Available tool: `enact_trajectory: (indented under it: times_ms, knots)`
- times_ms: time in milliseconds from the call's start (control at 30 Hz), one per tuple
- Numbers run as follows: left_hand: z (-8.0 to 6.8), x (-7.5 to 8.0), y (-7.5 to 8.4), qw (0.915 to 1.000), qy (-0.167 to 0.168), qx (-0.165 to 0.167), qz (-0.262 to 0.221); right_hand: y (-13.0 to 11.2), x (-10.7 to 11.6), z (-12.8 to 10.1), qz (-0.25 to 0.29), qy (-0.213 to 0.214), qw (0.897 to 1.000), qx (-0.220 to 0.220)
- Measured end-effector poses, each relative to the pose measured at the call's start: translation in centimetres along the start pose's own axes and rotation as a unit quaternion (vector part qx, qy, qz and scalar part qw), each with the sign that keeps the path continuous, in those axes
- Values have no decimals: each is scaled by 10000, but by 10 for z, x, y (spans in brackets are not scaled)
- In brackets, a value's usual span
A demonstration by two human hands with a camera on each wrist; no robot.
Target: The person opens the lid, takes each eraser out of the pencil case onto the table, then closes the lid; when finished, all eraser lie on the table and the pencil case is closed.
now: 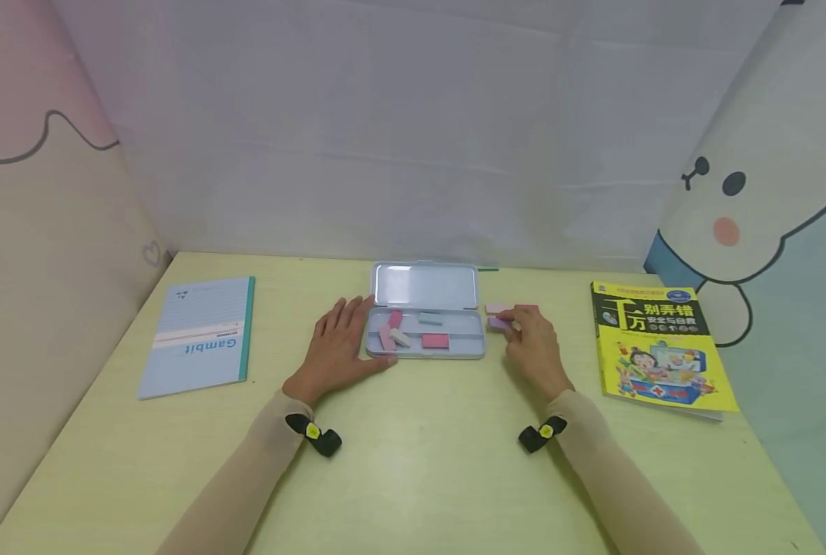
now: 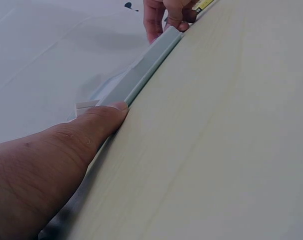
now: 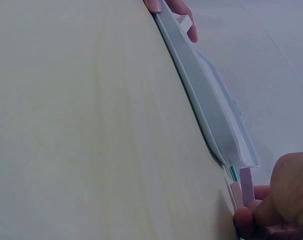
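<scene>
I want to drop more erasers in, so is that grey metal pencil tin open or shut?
Open. The grey metal pencil tin has its lid tilted back, and pink and grey erasers lie in its tray.

**Pastels on a Pale Yellow-Green Worktop**

The worktop (image 1: 413, 462) is pale yellow-green. The open tin case (image 1: 427, 317) is light grey-blue, holding pink, deeper rose-red, cream and teal-grey erasers (image 1: 413, 333). Just right of it, the eraser (image 1: 499, 324) under the right hand (image 1: 534, 347) is lilac, with pale pink and red ones beside it. The notebook (image 1: 198, 335) is light blue, lined, with a teal spine. The book (image 1: 659, 347) is bright yellow with a black title band and cartoon figures. Both sleeves are beige, with black wrist straps.
</scene>
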State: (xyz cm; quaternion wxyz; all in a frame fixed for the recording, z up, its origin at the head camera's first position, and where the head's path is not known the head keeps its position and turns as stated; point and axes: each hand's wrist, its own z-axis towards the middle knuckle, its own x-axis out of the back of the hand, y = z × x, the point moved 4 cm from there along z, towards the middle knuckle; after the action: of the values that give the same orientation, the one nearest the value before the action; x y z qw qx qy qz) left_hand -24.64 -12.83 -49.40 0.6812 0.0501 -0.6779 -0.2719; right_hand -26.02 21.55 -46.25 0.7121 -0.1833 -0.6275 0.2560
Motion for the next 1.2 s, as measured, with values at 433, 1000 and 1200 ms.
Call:
enact_trajectory:
  times_ms: [433, 1000, 1200]
  knots:
    - [-1, 0, 1, 10000, 6, 16, -31, -3, -2, 1, -362, -247, 9986, -311]
    - [0, 0, 1, 10000, 33, 33, -9, -1, -1, -3, 96, 328, 9994, 70]
    - [0, 0, 1, 10000, 37, 12, 54, -13, 2, -5, 414, 547, 9970, 345]
